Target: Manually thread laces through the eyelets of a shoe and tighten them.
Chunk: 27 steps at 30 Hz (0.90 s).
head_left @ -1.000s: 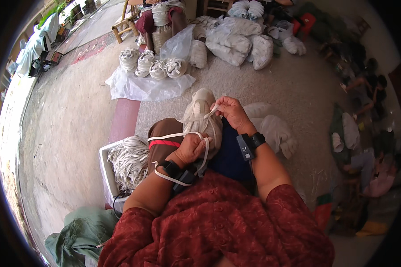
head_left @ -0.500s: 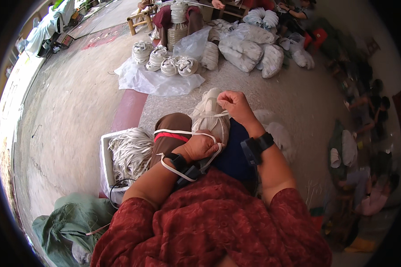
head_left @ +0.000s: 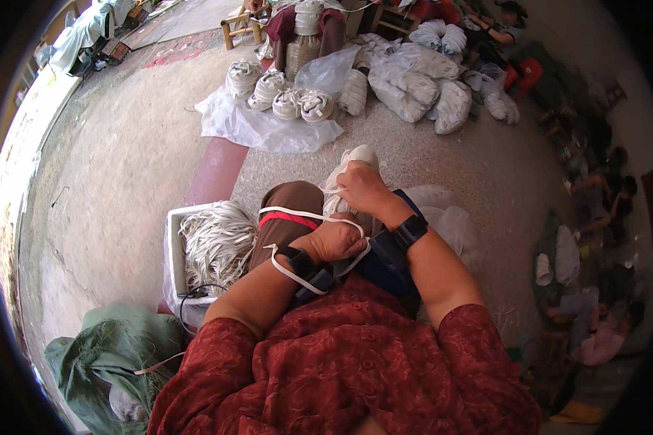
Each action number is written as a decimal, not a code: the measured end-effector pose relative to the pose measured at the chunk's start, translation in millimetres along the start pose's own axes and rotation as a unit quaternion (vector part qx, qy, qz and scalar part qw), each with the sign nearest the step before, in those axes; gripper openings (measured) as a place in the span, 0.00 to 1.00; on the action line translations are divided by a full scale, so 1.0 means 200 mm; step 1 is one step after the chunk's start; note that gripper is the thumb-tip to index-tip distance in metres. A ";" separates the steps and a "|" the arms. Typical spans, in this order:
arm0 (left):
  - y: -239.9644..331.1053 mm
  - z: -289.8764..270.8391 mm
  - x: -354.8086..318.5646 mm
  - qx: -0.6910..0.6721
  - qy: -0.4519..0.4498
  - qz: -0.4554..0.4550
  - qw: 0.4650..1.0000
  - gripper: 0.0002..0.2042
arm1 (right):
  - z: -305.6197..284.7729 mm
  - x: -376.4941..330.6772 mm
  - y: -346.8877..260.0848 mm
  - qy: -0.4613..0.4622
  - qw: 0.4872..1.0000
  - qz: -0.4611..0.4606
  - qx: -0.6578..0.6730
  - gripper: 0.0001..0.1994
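Surface: a rough speckled concrete floor [head_left: 109, 181], with a dull red strip [head_left: 214, 174] running up from the person's left knee. On the floor at the far side lies a clear plastic sheet [head_left: 261, 130] carrying several wound coils of white cord [head_left: 286, 101]; to its right, a heap of stuffed white sacks [head_left: 421, 90]. A second person sits at the far edge behind the coils, and others sit along the right edge — too small to describe further. At the near left, a white crate [head_left: 173, 254] holds loose white cord, with a green cloth bundle [head_left: 109, 355] below it. Hands: the left hand [head_left: 334, 239] rests on the brown-trousered thigh, clenched around a flat white tape [head_left: 305, 215] that loops over the knee and back under the wrist. The right hand [head_left: 363, 188] is raised just beyond it, fingers pinched on the same tape against a pale cloth bundle [head_left: 348, 163] held upright between the knees. Both wrists wear dark bands. The bundle touches the right hand; the two hands are near each other, not touching.
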<state>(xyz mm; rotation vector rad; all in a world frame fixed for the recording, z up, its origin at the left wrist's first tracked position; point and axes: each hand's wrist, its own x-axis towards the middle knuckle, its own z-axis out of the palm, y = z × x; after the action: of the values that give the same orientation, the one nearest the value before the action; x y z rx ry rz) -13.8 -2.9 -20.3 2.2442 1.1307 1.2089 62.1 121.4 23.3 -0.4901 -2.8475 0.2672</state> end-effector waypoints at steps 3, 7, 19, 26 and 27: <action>-0.03 0.02 -0.01 -0.001 0.006 -0.012 1.000 0.09 | -0.01 0.00 -0.01 -0.001 1.000 0.012 0.011 0.03; -0.07 0.05 -0.03 0.000 0.014 0.015 1.000 0.08 | -0.01 0.06 -0.07 -0.096 0.994 0.037 -0.033 0.05; -0.01 -0.01 0.00 -0.013 -0.002 0.000 1.000 0.08 | -0.02 0.09 0.04 -0.030 0.984 0.102 0.141 0.03; 0.08 -0.04 0.04 -0.026 -0.092 -0.080 0.992 0.16 | 0.06 0.09 0.14 0.053 0.941 0.154 0.296 0.03; 0.11 -0.04 0.05 -0.027 -0.094 -0.080 0.992 0.16 | 0.06 0.10 0.14 0.054 0.940 0.155 0.297 0.03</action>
<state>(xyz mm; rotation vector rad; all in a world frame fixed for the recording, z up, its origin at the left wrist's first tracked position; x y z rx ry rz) -6.1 -10.2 2.9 2.1300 1.1645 0.9318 49.9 152.7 8.6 -0.7780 -2.3934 1.0765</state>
